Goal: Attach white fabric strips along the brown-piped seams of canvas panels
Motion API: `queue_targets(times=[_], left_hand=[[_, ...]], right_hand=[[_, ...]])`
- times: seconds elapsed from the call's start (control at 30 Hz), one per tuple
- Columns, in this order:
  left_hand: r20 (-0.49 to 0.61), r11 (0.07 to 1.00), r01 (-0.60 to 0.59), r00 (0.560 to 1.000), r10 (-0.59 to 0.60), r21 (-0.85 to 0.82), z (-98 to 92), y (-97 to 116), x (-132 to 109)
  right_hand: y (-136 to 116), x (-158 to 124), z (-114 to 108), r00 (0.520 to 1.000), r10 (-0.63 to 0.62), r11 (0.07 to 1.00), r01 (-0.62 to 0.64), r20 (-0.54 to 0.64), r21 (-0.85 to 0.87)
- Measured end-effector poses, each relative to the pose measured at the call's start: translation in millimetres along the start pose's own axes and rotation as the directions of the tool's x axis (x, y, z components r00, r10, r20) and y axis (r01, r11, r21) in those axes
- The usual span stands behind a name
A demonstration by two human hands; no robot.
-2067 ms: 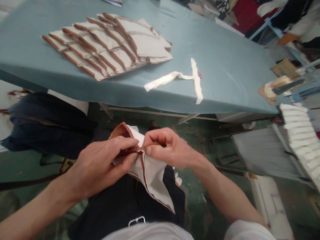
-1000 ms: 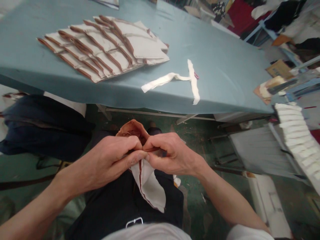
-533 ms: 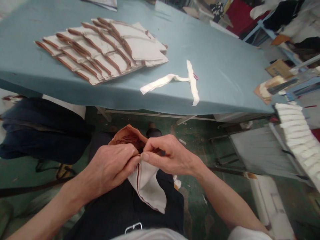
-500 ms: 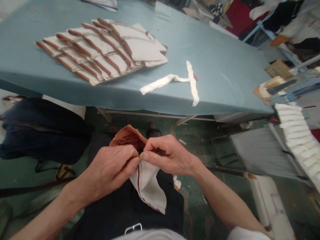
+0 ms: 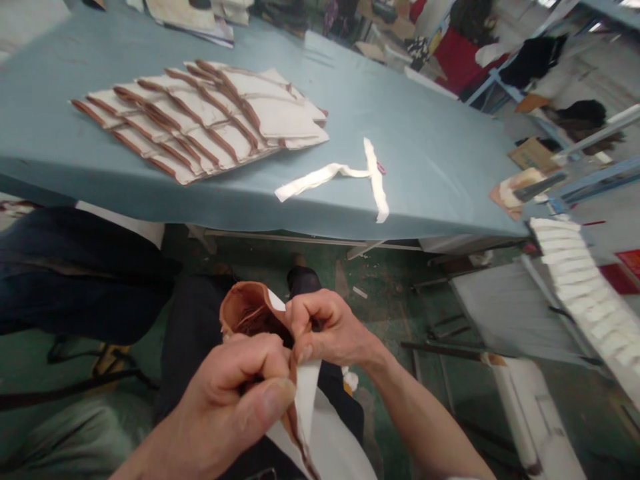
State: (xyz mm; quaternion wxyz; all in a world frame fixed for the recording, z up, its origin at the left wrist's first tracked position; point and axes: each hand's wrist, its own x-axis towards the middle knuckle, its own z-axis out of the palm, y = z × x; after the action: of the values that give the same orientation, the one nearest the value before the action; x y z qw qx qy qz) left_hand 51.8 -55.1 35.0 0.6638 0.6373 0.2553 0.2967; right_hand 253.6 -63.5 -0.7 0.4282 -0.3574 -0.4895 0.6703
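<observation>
Over my lap I hold a white fabric piece [image 5: 320,427] with brown piping and a rust-brown inner side that bulges up like a pocket. My left hand [image 5: 240,407] is closed in a pinch on its piped edge, close to the camera. My right hand [image 5: 327,330] grips the same edge just beyond, fingers curled round the fabric. The two hands touch. The lower part of the piece hangs down over my dark trousers.
A blue-covered table [image 5: 440,153] stands ahead with a fanned stack of similar white pieces with brown piping [image 5: 200,117] and a loose white fabric strip [image 5: 345,177]. A row of white folded pieces [image 5: 585,287] lies at right. Dark cloth [image 5: 75,267] lies at left.
My hands have lifted closer to the camera with the fabric. The brown inner side has opened out further. The view has tilted up, showing more of the room behind the table.
</observation>
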Motion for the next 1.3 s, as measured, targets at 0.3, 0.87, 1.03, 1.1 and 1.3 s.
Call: queue_targets(times=[0.3,0.87,1.03,1.1,1.3], left_hand=[[-0.125,0.960,0.200,0.966,-0.227,-0.196,-27.3,-37,-1],[-0.024,0.945,0.222,0.974,-0.223,0.240,-56.0,-10,19],[-0.077,0.931,0.145,0.989,-0.126,0.335,-60.3,-7,26],[-0.073,0.930,0.133,0.991,-0.114,0.343,-61.6,-8,29],[-0.135,0.847,0.091,0.991,-0.023,0.524,-61.6,-20,28]], right_hand=[[-11,15,-21,0.993,0.099,0.977,-0.110,-0.068,-0.182],[-18,35,-35,0.990,0.083,0.968,-0.107,-0.112,-0.228],[-14,49,-38,0.992,0.087,0.984,-0.099,-0.090,-0.148],[-7,56,-38,0.991,0.112,0.986,-0.121,-0.078,-0.114],[22,71,-36,0.984,0.150,0.987,-0.155,-0.094,-0.042]])
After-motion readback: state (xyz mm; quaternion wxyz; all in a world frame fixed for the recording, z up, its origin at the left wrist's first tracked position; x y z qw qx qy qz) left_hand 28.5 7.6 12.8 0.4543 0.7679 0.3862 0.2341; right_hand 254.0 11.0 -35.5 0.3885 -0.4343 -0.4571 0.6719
